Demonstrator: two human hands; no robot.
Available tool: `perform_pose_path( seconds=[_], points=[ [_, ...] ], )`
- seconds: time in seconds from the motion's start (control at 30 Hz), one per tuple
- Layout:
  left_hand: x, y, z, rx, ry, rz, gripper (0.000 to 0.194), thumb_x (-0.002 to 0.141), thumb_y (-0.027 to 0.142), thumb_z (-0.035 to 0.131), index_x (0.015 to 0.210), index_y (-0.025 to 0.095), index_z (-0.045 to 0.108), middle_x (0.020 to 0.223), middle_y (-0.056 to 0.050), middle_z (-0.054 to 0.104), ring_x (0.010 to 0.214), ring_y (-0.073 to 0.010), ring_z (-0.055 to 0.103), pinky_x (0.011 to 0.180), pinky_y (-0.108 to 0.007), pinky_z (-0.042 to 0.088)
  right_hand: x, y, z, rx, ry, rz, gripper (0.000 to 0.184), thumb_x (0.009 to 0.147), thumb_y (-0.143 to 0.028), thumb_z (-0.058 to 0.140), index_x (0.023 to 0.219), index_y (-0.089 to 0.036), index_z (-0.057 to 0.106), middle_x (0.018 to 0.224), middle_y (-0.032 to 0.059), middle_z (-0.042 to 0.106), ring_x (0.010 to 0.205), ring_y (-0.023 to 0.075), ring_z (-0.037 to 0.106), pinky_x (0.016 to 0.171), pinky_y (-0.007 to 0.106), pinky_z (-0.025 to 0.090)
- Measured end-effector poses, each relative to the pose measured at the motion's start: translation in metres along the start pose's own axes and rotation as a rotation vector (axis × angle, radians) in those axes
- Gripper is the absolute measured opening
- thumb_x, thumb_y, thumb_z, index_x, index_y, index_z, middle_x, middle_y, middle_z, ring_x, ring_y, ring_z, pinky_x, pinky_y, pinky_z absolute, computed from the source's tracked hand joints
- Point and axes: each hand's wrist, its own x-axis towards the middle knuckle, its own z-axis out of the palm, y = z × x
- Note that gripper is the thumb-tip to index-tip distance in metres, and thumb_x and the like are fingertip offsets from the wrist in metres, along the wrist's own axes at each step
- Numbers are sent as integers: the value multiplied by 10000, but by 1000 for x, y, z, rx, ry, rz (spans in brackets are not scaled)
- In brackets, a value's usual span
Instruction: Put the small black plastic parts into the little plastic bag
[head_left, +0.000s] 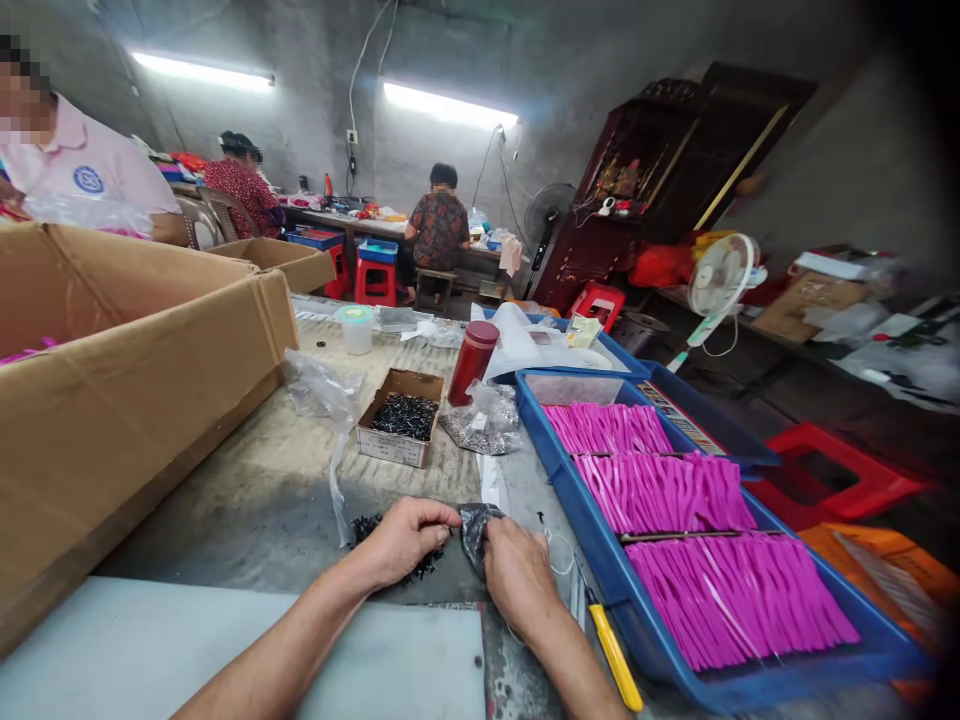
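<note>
The person's right hand (521,570) is curled with its fingers clamped on a small dark bag (474,535), which sits on the table (277,500) between the two hands. The left hand (409,540) has its thumb and forefinger brought close together right at the bag's edge; whether they pinch anything cannot be told. Below and beside this hand lies a loose pile of small black pieces (365,526). Farther back stands an open box (390,447) with more small dark pieces, next to a red cup (472,362) and a clear bag (484,428). To the right, a blue tray (810,687) holds three rows of pink strips (720,590), and a yellow-handled tool (615,660) lies alongside it. A pale board (412,665) lies under the left forearm.
</note>
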Motion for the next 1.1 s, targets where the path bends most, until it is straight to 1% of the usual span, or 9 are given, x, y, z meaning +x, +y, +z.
perform_pose_path(
  seconds=[0.1, 0.17, 0.27, 0.4, 0.53, 0.63, 0.73, 0.83, 1.1],
  points=[
    [0, -2, 1, -2, 6, 10, 231, 641, 160, 471, 799, 100, 628, 498, 50, 440, 474, -71, 321, 465, -167, 269, -3, 2, -2, -1, 3, -19, 246, 758, -56, 349, 764, -157, 573, 783, 77, 619, 752, 202, 558, 645, 294, 300],
    [0, -2, 2, -13, 17, 22, 227, 645, 158, 469, 792, 101, 633, 492, 48, 442, 476, -76, 341, 472, -170, 284, -6, 4, -3, 27, 27, -36, 246, 761, -59, 339, 761, -161, 563, 780, 77, 619, 758, 206, 557, 643, 295, 304],
    [-1, 0, 4, -2, 34, 32, 219, 644, 157, 474, 774, 100, 641, 495, 39, 456, 485, -86, 374, 493, -180, 309, -10, 8, -3, 123, 97, -76, 233, 761, -71, 333, 734, -172, 542, 742, 62, 618, 717, 197, 557, 630, 291, 314],
    [-2, 2, 6, -19, 12, 59, 211, 648, 174, 487, 773, 114, 647, 502, 35, 467, 487, -87, 369, 487, -178, 298, -14, 13, 2, 245, 214, -131, 203, 748, -99, 347, 705, -182, 527, 673, 31, 609, 631, 173, 537, 600, 274, 334],
    [-3, 3, 9, -90, -6, 69, 215, 645, 206, 511, 786, 109, 641, 530, 29, 476, 500, -86, 354, 480, -179, 280, -16, 14, 4, 374, 264, -121, 176, 739, -137, 364, 703, -175, 532, 646, 28, 602, 635, 179, 538, 588, 274, 370],
    [-3, 3, 11, -182, -16, 43, 219, 629, 229, 541, 775, 92, 630, 525, 31, 465, 497, -80, 345, 479, -182, 269, -18, 14, 2, 493, 299, -94, 161, 727, -155, 390, 737, -179, 549, 676, 29, 614, 665, 180, 551, 588, 266, 396],
    [-2, 1, 14, -289, -17, -17, 239, 609, 241, 573, 790, 90, 616, 501, 42, 454, 473, -69, 343, 458, -177, 253, -21, 11, -1, 660, 302, -76, 167, 725, -155, 410, 799, -178, 557, 732, 30, 624, 683, 167, 562, 600, 251, 420],
    [-2, 0, 16, -349, -7, -54, 258, 600, 251, 599, 806, 94, 609, 498, 43, 463, 451, -59, 350, 431, -171, 239, -24, 7, -2, 849, 284, -59, 157, 731, -155, 430, 830, -174, 551, 722, 24, 615, 656, 152, 563, 593, 235, 431],
    [-2, 1, 17, -475, -5, -35, 249, 577, 248, 651, 772, 100, 604, 524, 28, 510, 464, -60, 420, 427, -167, 304, -25, -10, 0, 1221, 233, -49, 74, 722, -188, 484, 783, -175, 523, 678, 10, 586, 624, 142, 551, 561, 224, 441]
  ],
)
